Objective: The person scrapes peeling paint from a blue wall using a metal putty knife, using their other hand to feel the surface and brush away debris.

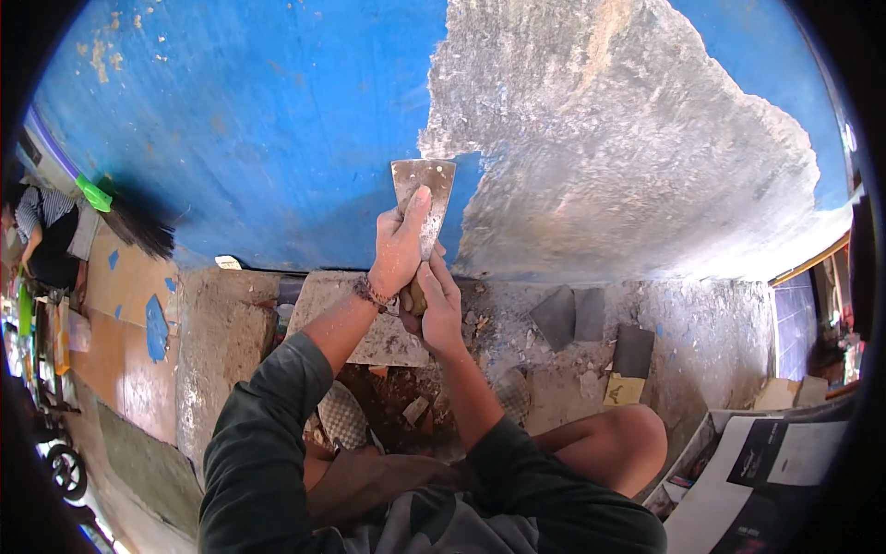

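A broad metal scraper point(434, 177) points up at the wall, its wide edge resting at the border between blue paint point(305, 120) and a large bare grey patch point(600, 148). My left hand point(401, 245) grips the scraper high up, with the thumb laid along the blade. Lower down, my right hand point(440, 309) is closed around its handle, most of which the fingers hide. A narrow strip of blue paint remains just right of the blade, beside the rough edge of the patch.
Dark sanding sheets point(556, 319) and crumbled rubble point(475, 319) lie along the wall's foot. A broom point(134, 222) leans at the left, near blue paint flakes point(157, 328) on the floor. A box point(711, 462) with printed sheets stands at the lower right. At the far left sits another person point(55, 231).
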The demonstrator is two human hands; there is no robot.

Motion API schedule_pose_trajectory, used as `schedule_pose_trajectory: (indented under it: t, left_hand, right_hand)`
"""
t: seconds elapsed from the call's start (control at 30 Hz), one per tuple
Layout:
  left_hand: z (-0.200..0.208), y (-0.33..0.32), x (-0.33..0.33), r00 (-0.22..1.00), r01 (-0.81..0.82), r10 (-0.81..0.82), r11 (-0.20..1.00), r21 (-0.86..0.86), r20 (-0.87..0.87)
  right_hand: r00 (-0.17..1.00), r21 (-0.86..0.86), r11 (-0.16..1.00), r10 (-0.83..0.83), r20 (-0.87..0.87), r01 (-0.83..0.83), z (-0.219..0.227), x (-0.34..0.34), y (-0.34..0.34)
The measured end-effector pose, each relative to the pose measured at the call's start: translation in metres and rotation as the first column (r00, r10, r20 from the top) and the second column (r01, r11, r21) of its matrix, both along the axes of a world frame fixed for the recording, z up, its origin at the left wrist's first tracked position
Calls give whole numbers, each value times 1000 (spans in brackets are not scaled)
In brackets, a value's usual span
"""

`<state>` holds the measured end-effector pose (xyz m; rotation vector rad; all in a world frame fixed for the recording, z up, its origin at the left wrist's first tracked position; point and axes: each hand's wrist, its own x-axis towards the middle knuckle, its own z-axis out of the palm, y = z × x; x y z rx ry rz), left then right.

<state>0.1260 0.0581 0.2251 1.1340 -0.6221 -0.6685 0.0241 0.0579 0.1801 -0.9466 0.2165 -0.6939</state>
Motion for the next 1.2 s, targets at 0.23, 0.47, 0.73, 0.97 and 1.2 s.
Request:
schedule_pose_trajectory:
  t: [0.23, 0.47, 0.73, 0.97, 1.2]
  left_hand:
    - [39, -3, 5, 994, -23, 22, 1000, 3, 111]
    - [4, -3, 0, 998, -52, 52, 999, -5, 28]
    - [37, 1, 0, 1000, -17, 17, 999, 38, 10]
    - [47, -2, 1, 998, -48, 48, 999, -8, 31]
    - [46, 1, 1, 996, -57, 54, 998, 28, 75]
  right_hand:
    - [997, 31, 999, -30, -67, 32, 58, -3, 2]
    - [972, -50, 971, -231, 37, 233, -9, 19, 7]
    - [993, -10, 995, -98, -61, 98, 40, 4, 13]
    - [989, -17, 993, -118, -86, 117, 56, 5, 12]
    - [992, 8, 993, -120, 31, 120, 42, 12, 16]
